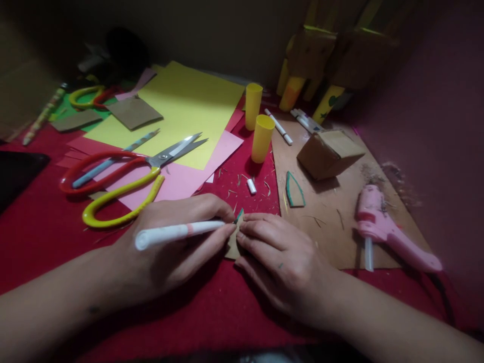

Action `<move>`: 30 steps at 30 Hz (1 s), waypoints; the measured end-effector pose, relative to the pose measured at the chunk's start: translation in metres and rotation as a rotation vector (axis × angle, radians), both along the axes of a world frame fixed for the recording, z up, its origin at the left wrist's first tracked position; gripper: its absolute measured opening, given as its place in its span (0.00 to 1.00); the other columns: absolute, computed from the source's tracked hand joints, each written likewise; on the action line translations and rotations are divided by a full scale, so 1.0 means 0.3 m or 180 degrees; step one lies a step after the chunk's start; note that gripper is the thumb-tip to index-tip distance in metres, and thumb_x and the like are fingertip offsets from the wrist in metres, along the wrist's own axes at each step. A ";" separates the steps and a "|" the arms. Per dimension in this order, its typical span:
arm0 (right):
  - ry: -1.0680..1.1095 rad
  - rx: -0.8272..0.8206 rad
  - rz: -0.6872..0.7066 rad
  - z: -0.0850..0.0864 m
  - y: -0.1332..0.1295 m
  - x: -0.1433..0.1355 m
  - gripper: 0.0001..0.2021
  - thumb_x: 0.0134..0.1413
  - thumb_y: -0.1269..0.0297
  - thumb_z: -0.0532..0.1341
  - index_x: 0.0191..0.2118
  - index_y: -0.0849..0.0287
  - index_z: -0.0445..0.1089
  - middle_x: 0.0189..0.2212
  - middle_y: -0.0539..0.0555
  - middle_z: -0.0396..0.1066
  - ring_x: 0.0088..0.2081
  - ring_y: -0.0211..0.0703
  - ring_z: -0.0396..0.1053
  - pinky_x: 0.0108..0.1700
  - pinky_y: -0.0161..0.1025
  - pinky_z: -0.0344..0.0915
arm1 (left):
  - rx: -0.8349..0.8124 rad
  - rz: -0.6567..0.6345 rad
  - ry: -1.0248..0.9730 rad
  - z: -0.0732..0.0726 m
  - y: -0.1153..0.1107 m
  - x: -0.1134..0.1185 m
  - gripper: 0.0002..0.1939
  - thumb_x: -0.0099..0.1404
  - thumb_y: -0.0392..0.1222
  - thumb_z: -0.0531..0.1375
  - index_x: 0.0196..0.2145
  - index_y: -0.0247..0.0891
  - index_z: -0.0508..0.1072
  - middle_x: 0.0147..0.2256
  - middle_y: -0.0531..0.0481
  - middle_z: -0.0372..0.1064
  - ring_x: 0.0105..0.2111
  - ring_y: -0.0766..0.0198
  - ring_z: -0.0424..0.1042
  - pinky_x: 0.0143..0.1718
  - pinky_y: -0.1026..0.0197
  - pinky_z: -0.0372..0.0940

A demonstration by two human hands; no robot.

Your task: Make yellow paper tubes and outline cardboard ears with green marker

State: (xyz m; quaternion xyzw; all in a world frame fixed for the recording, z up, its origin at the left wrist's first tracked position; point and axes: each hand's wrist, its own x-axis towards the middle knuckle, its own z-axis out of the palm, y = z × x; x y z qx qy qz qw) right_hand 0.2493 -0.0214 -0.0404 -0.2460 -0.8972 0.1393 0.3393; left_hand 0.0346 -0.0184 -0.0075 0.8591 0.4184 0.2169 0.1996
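My left hand (pixel 181 237) is closed around a white marker (pixel 170 233), its tip down at a small pointed cardboard piece (pixel 231 248). Green ink shows along the upper edge of that piece. From the other side, my right hand (pixel 282 249) presses the piece against the red cloth with its fingers, covering much of it. A second cardboard piece (pixel 295 190) of similar pointed shape, outlined in green, lies to the right. The white marker cap (pixel 251 186) rests just beyond my hands.
Large scissors (pixel 162 159) lie open on yellow paper (pixel 181 108) and pink paper at left. Two yellow tubes (pixel 262 141) stand behind my hands. A cardboard box (pixel 330 154) and pink glue gun (pixel 385 229) rest on a brown board (pixel 321 242); cardboard figures (pixel 310 53) stand behind.
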 end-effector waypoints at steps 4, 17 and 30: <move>-0.0028 0.0018 -0.0005 0.000 -0.002 0.002 0.07 0.62 0.76 0.60 0.36 0.71 0.76 0.39 0.66 0.78 0.45 0.53 0.75 0.49 0.50 0.76 | -0.0054 -0.0018 -0.0025 0.001 0.002 -0.004 0.10 0.73 0.40 0.52 0.36 0.40 0.72 0.29 0.55 0.72 0.27 0.69 0.72 0.29 0.67 0.65; -0.0070 0.0021 -0.0002 0.002 -0.004 0.005 0.07 0.62 0.76 0.60 0.35 0.71 0.76 0.39 0.66 0.78 0.46 0.53 0.75 0.50 0.49 0.76 | 0.0085 -0.0002 -0.0040 -0.002 0.008 0.000 0.09 0.71 0.39 0.53 0.38 0.41 0.73 0.30 0.54 0.74 0.27 0.69 0.73 0.28 0.67 0.65; -0.0069 0.0024 0.0002 0.000 -0.006 0.009 0.06 0.62 0.76 0.60 0.36 0.71 0.76 0.39 0.66 0.78 0.45 0.53 0.75 0.49 0.50 0.76 | 0.0066 0.0265 -0.0237 -0.006 -0.006 0.006 0.10 0.71 0.42 0.53 0.35 0.42 0.72 0.26 0.57 0.73 0.23 0.69 0.71 0.26 0.66 0.64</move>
